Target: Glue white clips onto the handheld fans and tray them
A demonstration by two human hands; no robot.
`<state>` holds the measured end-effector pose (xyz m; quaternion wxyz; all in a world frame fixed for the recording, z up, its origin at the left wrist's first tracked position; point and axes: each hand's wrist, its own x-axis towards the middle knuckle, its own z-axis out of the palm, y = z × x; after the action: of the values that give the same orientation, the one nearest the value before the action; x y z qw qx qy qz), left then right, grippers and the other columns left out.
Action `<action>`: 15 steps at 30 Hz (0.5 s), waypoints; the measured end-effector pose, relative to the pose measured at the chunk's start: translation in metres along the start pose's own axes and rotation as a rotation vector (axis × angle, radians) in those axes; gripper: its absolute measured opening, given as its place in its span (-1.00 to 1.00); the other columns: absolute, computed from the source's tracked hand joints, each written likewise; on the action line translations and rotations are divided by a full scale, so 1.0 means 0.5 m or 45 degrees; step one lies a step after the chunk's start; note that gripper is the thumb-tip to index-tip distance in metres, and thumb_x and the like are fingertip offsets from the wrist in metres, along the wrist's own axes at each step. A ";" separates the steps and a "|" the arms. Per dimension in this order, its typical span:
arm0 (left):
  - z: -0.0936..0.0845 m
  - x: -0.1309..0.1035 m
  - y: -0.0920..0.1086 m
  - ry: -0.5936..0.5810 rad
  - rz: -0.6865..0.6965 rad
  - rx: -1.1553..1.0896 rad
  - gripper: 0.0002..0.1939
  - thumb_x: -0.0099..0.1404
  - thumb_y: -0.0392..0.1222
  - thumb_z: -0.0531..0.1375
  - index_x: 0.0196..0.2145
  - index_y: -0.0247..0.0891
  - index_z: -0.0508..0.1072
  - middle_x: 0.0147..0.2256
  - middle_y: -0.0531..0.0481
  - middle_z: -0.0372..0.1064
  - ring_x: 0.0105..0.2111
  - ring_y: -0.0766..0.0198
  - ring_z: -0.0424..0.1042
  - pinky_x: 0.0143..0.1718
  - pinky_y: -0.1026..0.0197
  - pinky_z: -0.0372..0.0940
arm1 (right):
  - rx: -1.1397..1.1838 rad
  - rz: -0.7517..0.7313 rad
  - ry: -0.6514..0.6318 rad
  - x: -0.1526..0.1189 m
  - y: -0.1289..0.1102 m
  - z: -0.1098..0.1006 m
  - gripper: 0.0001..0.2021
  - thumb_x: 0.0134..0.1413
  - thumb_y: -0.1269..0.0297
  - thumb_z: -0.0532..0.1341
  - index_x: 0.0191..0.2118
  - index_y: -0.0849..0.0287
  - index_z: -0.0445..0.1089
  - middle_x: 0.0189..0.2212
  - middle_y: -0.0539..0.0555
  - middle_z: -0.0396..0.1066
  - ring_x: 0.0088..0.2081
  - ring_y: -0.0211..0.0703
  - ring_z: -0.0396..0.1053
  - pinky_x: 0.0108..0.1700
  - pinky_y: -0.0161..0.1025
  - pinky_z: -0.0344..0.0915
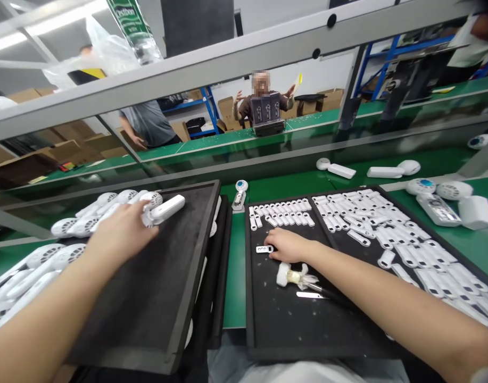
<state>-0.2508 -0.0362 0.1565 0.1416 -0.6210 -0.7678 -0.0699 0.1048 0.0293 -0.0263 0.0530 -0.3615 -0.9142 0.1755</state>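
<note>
My left hand (122, 231), closed around a white handheld fan (167, 209), is above the left black tray (148, 298). The fan's handle points to the right; its round head is partly hidden by my fingers. Further handheld fans with vented round heads (64, 227) lie along that tray's left side. Over the right black tray (283, 330), my right hand (287, 246) pinches the end of a small white cover plate with dark holes (263, 249). Just below that hand are a tool with a white-wrapped tip (294, 276) and a slim white strip (311, 295).
Many white cover pieces (387, 234) fill the right tray's far and right parts. An opened fan (239, 194) stands between the trays. Loose fans (421, 186) lie on the green table at right. A metal rail (236, 48) crosses in front; a co-worker (244, 109) sits beyond.
</note>
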 end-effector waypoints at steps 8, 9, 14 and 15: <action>-0.051 0.002 0.056 0.340 0.028 -0.199 -0.20 0.14 0.07 0.26 0.27 -0.26 0.20 0.14 -0.22 0.27 0.17 -0.09 0.27 0.19 -0.06 0.19 | -0.037 -0.066 0.068 0.005 -0.017 0.017 -0.63 0.11 0.27 0.29 0.05 0.23 0.43 -0.04 0.22 0.39 0.02 0.04 0.33 0.01 -0.16 0.26; -0.027 0.012 0.056 0.266 0.041 -0.209 -0.18 0.16 0.06 0.24 0.30 -0.31 0.16 0.18 -0.27 0.23 0.20 -0.10 0.23 0.21 -0.05 0.16 | -0.052 -0.095 0.058 0.007 -0.020 0.017 -0.67 0.13 0.28 0.27 0.02 0.21 0.44 -0.05 0.21 0.40 0.01 0.02 0.33 0.00 -0.17 0.26; 0.087 0.044 0.030 -0.112 -0.104 -0.260 0.06 0.13 0.20 0.20 0.35 -0.56 -0.05 0.28 -0.51 0.05 0.25 -0.30 0.13 0.22 -0.14 0.11 | -0.162 -0.200 -0.040 0.031 -0.027 0.023 -0.78 0.20 0.41 0.14 -0.15 0.33 0.52 -0.20 0.27 0.45 -0.09 0.03 0.38 -0.03 -0.14 0.24; 0.098 0.045 0.023 -0.157 -0.112 -0.266 0.06 0.12 0.23 0.19 0.34 -0.57 -0.02 0.26 -0.52 0.08 0.23 -0.32 0.17 0.20 -0.15 0.14 | -0.179 -0.211 -0.060 0.037 -0.028 0.024 -0.79 0.17 0.42 0.15 -0.18 0.36 0.52 -0.21 0.29 0.46 -0.09 0.06 0.38 -0.03 -0.12 0.23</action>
<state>-0.2505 0.0012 0.1160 0.0254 -0.6012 -0.7900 -0.1172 0.0794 0.0292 -0.0331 0.0204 -0.2834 -0.9519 0.1145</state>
